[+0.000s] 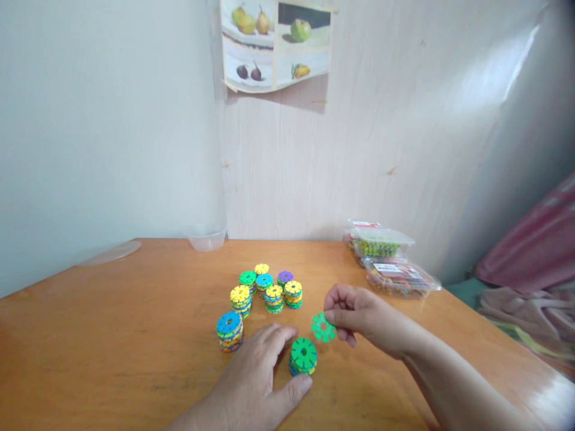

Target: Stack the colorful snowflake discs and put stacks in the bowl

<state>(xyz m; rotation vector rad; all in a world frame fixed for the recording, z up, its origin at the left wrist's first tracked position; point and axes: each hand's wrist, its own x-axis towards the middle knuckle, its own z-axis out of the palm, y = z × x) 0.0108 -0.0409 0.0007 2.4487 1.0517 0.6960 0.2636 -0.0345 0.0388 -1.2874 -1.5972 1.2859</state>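
Between the thumb and fingers of my right hand is a green notched plastic disc, held just above and to the right of a disc stack topped with green. My left hand curves around the left side of that stack, thumb and fingers apart; whether it touches the stack I cannot tell. To its upper left stands a stack topped with blue. Farther back are several more stacks of coloured discs, among them a yellow-topped one and a purple-topped one.
Clear plastic boxes with small colourful contents sit at the back right of the wooden table. A clear tub and a flat translucent lid lie near the back left. Folded cloth is beyond the right edge.
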